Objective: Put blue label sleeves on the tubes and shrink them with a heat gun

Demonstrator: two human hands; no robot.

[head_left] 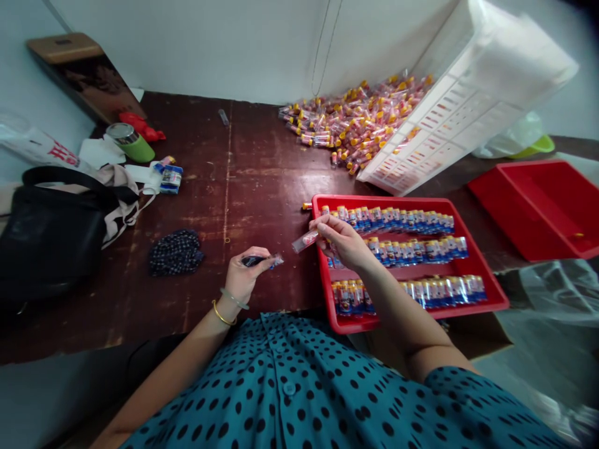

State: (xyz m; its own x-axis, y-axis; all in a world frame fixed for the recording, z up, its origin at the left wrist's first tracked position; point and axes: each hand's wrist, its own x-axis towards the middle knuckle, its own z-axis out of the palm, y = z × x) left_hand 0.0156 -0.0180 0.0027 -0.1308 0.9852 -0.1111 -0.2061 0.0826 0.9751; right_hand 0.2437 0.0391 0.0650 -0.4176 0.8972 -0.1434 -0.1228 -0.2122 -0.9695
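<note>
My left hand (244,277) is closed on a small dark label strip (262,260) just above the brown table. My right hand (340,240) pinches a clear tube with a red end (305,240) over the left edge of a red tray (322,274). That tray holds three rows of labelled tubes (412,249). A heap of unlabelled tubes with yellow and red caps (360,121) lies at the back, spilling from a tipped white crate (468,100).
A second red tray (538,206) sits at the right. A black bag (47,237), a green cup (131,142), a dark dotted cloth (175,252) and small packets (171,178) lie on the left. One loose tube (307,206) rests by the tray corner.
</note>
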